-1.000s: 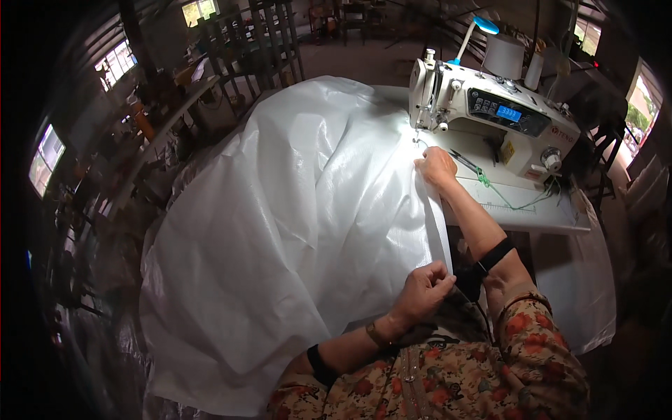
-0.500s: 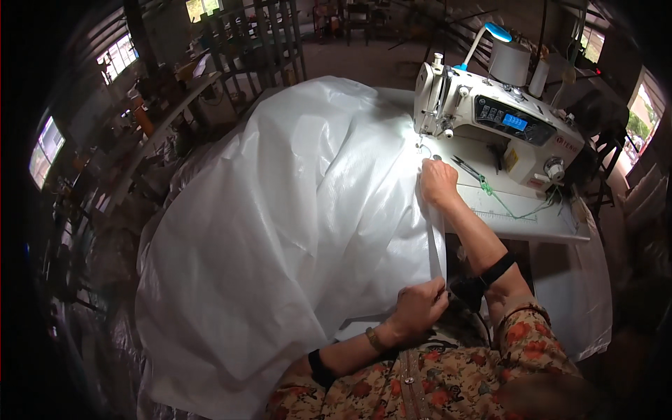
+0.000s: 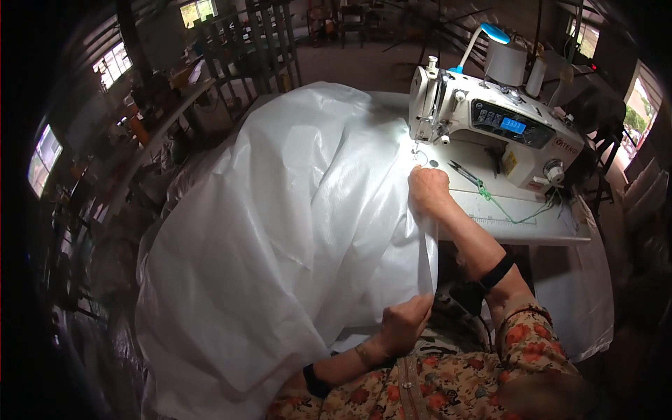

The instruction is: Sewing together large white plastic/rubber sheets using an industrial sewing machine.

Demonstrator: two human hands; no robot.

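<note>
Nearest, the left hand (image 3: 404, 327) pinches the edge of a large white sheet (image 3: 294, 210) heaped leftward over the table (image 3: 539, 231). Farther out, the right hand (image 3: 430, 190) is closed on the same edge. To its right lies 1 pair of snips (image 3: 464, 172) with green cord (image 3: 484, 191); beyond stands a white sewing machine (image 3: 490, 112).

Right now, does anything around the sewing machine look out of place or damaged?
The white sheet shows no visible damage; only the green cord seems untidy, straggling across the worktable from the dark snips.
</note>
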